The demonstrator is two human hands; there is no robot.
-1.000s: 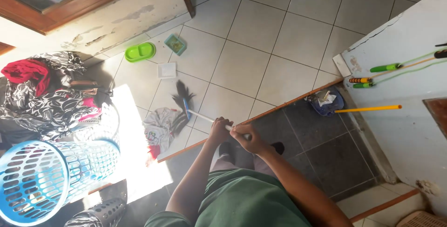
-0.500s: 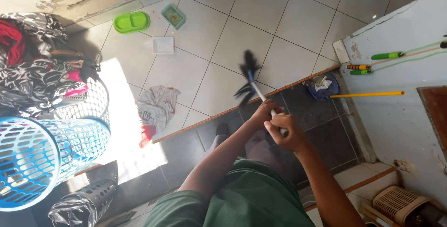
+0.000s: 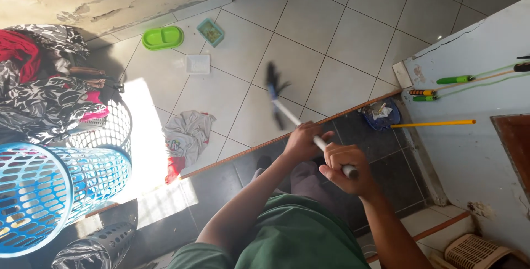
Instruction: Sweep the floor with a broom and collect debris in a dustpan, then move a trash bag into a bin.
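Head view: both hands, left hand (image 3: pixel 301 141) and right hand (image 3: pixel 343 168), grip a white-handled broom (image 3: pixel 275 91) with dark, motion-blurred bristles.

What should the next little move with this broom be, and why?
Probably lower the broom back onto the pale tiles and draw it toward the dark step. Both the left hand and right hand grip its handle, and its blurred head looks lifted, away from the crumpled cloth.
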